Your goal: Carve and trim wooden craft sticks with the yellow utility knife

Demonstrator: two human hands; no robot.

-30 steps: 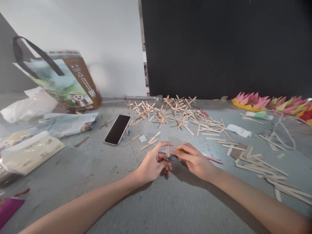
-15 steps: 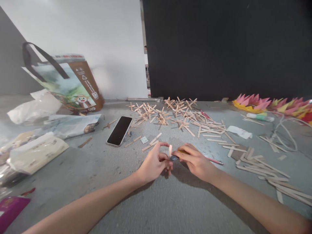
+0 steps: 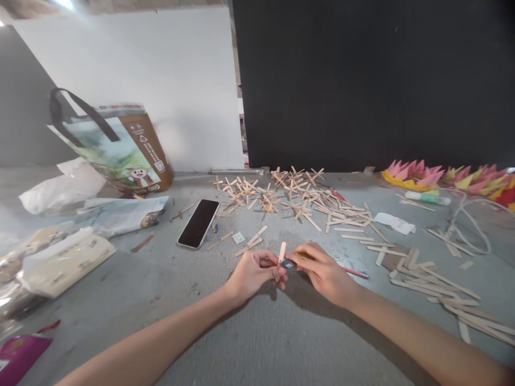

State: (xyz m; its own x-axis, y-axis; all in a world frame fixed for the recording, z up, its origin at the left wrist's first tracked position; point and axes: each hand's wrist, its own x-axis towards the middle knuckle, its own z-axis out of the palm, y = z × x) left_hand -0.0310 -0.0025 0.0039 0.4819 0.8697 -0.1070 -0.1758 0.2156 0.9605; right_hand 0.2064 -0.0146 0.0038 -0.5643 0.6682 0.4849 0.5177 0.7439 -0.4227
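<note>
My left hand (image 3: 253, 273) is closed in a pinch on a short wooden stick (image 3: 281, 252), held nearly upright just above the grey floor. My right hand (image 3: 324, 271) is closed on a yellow-handled cutter, whose dark blade tip (image 3: 287, 264) meets the stick's lower part. The two hands touch at the fingertips. A red pencil (image 3: 354, 272) lies on the floor just right of my right hand.
A black phone (image 3: 198, 223) lies left of the hands. Beyond them lies a heap of glued stick crosses (image 3: 281, 187); loose flat sticks (image 3: 434, 276) spread to the right. A paper bag (image 3: 116, 150) and plastic wrappers (image 3: 64, 257) are at left, paper flowers (image 3: 442, 176) and a cord (image 3: 470, 225) at right.
The stick in my left hand has come up into view and stands more upright against the blade. The view has tilted upward a little; both hands stay in place.
</note>
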